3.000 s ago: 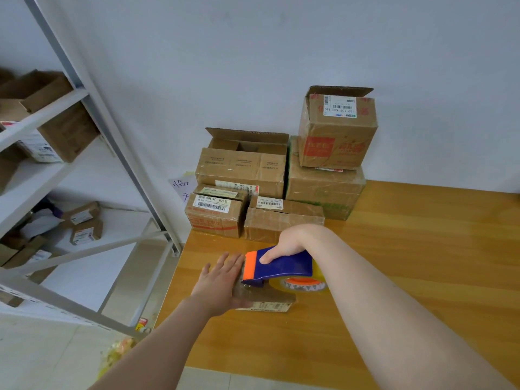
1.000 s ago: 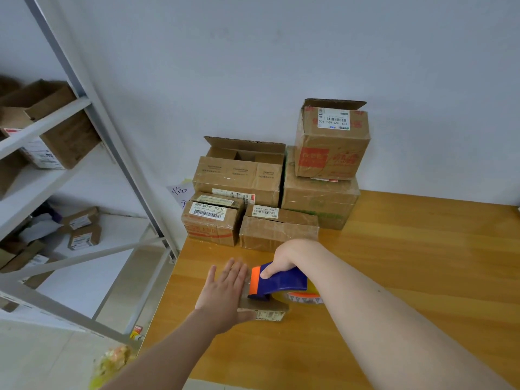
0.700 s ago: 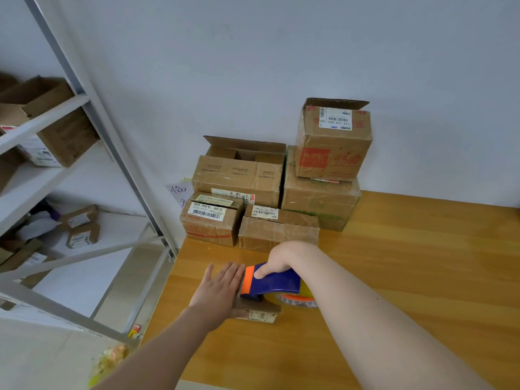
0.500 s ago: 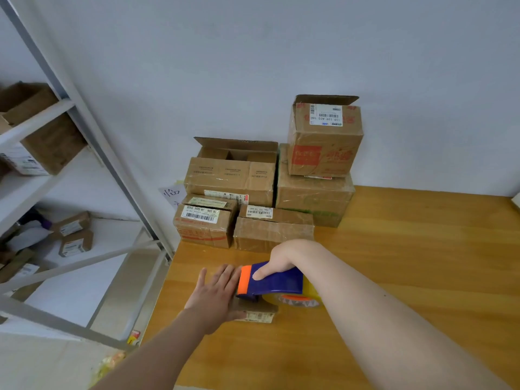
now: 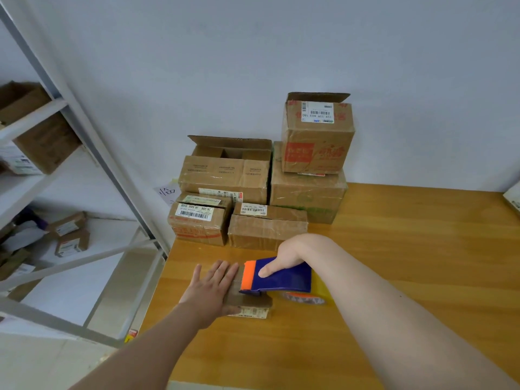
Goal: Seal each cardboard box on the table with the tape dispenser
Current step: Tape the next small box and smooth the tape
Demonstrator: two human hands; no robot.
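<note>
The left hand [image 5: 213, 291] and the tape dispenser [image 5: 281, 277] cover most of the small box [image 5: 247, 301]; its label [image 5: 249, 312] is too small to read. A white object [image 5: 513, 199] is cut off at the right edge.

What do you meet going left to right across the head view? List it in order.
Grey metal shelving frame → left hand, flat on the small flat cardboard box → blue and orange tape dispenser, gripped by the right hand → white object cut off at the right edge.
</note>
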